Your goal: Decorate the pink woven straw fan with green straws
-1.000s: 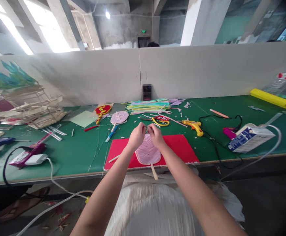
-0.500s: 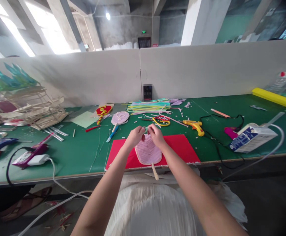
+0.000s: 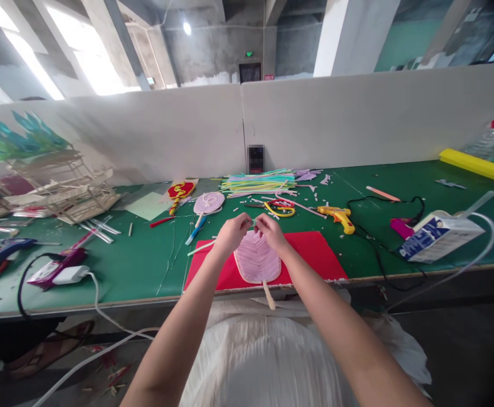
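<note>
At frame centre little has changed: the left hand (image 3: 231,235) and right hand (image 3: 271,232) still pinch a pale straw piece (image 3: 252,223) between closed fingertips, over the top of the pink straw fan (image 3: 258,262) on the red sheet (image 3: 315,255), so its top edge seems unfinished.

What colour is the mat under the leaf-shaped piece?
Red; the mat shows best in the head view.

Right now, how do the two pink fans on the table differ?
The near fan lies on the red sheet, left hand and right hand at its top; the far fan lies untouched on the green table. The near fan is ribbed; the far fan bears white loops. Both are pink.
</note>
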### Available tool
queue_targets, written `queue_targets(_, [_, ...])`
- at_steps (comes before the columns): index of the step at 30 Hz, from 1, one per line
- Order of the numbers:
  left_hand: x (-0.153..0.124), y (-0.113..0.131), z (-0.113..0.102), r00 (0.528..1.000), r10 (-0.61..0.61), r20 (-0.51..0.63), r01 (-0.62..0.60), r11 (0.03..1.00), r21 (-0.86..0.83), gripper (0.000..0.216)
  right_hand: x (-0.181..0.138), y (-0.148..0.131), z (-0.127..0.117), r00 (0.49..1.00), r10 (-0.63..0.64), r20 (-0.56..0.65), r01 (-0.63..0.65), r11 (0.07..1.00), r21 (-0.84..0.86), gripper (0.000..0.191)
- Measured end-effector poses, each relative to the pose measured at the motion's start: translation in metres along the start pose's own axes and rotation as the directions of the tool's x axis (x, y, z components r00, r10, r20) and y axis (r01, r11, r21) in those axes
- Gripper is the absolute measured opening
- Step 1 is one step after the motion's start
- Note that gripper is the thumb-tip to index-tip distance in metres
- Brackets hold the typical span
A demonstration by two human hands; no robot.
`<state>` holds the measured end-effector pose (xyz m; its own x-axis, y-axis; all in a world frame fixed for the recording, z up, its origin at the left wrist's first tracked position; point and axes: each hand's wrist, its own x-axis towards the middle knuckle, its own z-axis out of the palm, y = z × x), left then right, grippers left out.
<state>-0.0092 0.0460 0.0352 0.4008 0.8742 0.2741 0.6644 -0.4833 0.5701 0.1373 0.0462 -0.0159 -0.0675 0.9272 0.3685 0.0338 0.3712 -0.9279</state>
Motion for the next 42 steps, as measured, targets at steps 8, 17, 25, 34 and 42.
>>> queue_targets(8, [0.002, 0.005, -0.011, 0.998, 0.064, -0.005, -0.062, 0.986, 0.157, 0.016, -0.001, -0.007, 0.002, 1.000, 0.016, 0.006, -0.016, 0.999, 0.049, 0.030])
queue_targets(17, [-0.019, 0.025, 0.001, 0.900, 0.115, -0.421, -0.085, 0.992, 0.088, 0.021, 0.001, -0.007, 0.002, 0.992, 0.016, -0.126, -0.009, 0.999, 0.051, 0.031])
queue_targets(25, [-0.013, 0.015, 0.011, 0.885, -0.341, -0.317, 0.183, 0.880, -0.438, 0.030, 0.001, -0.002, 0.002, 0.991, -0.072, -0.117, 0.073, 0.997, 0.005, 0.029])
queue_targets(34, [0.001, 0.008, 0.001, 0.855, -0.423, -0.300, 0.221, 0.821, -0.526, 0.021, -0.005, -0.005, 0.008, 0.993, -0.121, -0.018, 0.116, 0.977, -0.178, 0.024])
queue_targets(42, [-0.001, 0.020, -0.006, 0.872, -0.487, 0.045, 0.213, 0.295, -0.932, 0.023, -0.006, -0.004, 0.005, 0.959, -0.284, -0.025, 0.259, 0.905, -0.339, 0.019])
